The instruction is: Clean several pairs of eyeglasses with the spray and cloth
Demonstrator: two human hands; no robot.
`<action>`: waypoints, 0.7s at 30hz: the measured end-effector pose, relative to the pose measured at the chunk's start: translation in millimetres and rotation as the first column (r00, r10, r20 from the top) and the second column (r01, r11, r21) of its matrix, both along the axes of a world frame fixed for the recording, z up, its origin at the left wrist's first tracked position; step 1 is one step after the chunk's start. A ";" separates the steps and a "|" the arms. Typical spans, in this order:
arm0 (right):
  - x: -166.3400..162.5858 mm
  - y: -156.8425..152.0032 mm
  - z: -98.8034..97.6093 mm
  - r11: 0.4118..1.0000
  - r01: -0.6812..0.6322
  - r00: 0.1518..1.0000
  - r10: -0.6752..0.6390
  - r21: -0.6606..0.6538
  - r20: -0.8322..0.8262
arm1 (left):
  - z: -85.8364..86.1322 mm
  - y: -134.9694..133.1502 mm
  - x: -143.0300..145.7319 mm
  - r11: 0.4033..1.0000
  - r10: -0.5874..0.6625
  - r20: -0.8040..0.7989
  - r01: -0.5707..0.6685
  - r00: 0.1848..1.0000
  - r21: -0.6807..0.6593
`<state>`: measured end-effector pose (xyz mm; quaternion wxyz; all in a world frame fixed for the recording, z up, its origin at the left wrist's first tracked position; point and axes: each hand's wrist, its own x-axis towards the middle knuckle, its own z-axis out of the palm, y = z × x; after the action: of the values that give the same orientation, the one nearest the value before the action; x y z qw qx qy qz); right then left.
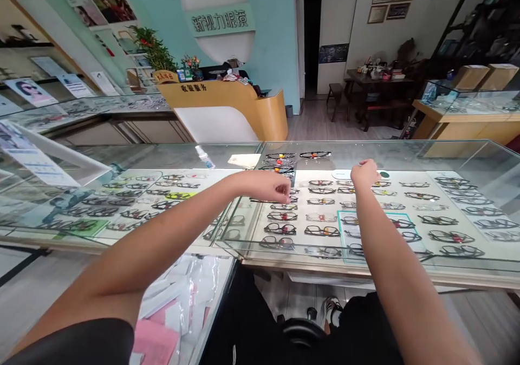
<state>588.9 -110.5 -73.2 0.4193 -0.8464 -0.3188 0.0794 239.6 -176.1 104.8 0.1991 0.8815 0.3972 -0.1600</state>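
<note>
My left hand (271,186) is curled closed above the glass counter, with a hollow between its fingers and nothing seen in it. Just beyond it lies a column of eyeglasses (279,162), partly hidden by the hand. Another pair of glasses (315,154) rests to the right, near the counter's far edge. My right hand (365,173) is closed in a fist over the counter; whatever it may hold is hidden. Behind that fist is a white, round-ended flat object (341,174), and a dark green disc (384,175) shows to its right.
Rows of spectacle frames (323,230) lie inside the glass display counter (406,156). A white spray bottle (205,157) and a pale cloth (245,161) are on top at left. Plastic packets (195,284) cover a lower surface. A wooden reception desk (227,95) stands beyond.
</note>
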 end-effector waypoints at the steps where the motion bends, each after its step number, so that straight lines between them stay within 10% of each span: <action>1: -0.2 0.4 0.4 1.000 -0.002 1.000 0.002 0.000 -0.004 | -2.2 19.0 17.2 0.995 0.033 0.008 -0.034 0.999 0.093; 11: 3.0 8.7 0.8 1.000 -0.029 0.999 0.029 0.010 -0.029 | -55.6 173.4 128.1 0.852 0.183 0.148 -0.232 0.972 0.470; 21: 5.2 14.1 0.1 0.991 -0.125 0.988 0.130 0.052 -0.085 | -92.7 218.8 170.2 0.884 0.198 0.054 -0.202 0.979 0.422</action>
<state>594.1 -96.3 -73.1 0.4467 -0.8099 -0.3551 0.1359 409.8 42.7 12.1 0.0194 0.8588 0.5101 -0.0443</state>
